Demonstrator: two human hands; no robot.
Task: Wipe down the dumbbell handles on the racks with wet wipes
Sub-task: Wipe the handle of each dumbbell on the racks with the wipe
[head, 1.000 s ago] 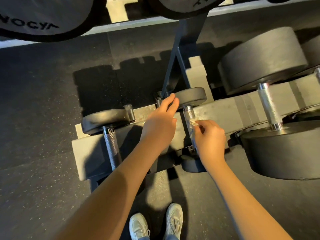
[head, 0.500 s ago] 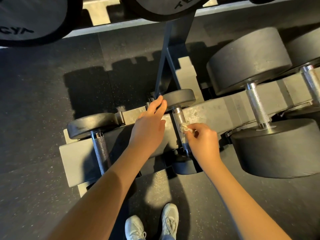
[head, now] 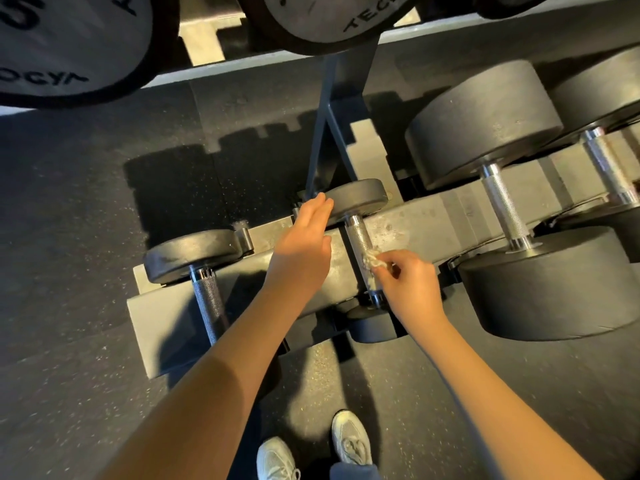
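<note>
A small dumbbell lies across the low grey rack [head: 173, 313], its knurled steel handle [head: 358, 235] running towards me. My right hand [head: 407, 289] pinches a crumpled white wet wipe [head: 371, 260] against the right side of that handle, near its lower half. My left hand [head: 304, 247] reaches forward with straight fingers, their tips touching the small dumbbell's far black head [head: 360, 197]. The near head [head: 372, 327] is partly hidden below the rack edge.
Another small dumbbell [head: 207, 299] sits to the left on the rack. Two big black dumbbells [head: 505, 209] fill the right side. Large weight plates [head: 69, 46] hang above on an upper tier. A steel rack post [head: 325, 133] rises behind. My shoes [head: 349, 441] stand on the rubber floor.
My right hand with the wipe has slid a little down the handle towards me. My left hand has stayed on the far head. The camera shifted slightly.
</note>
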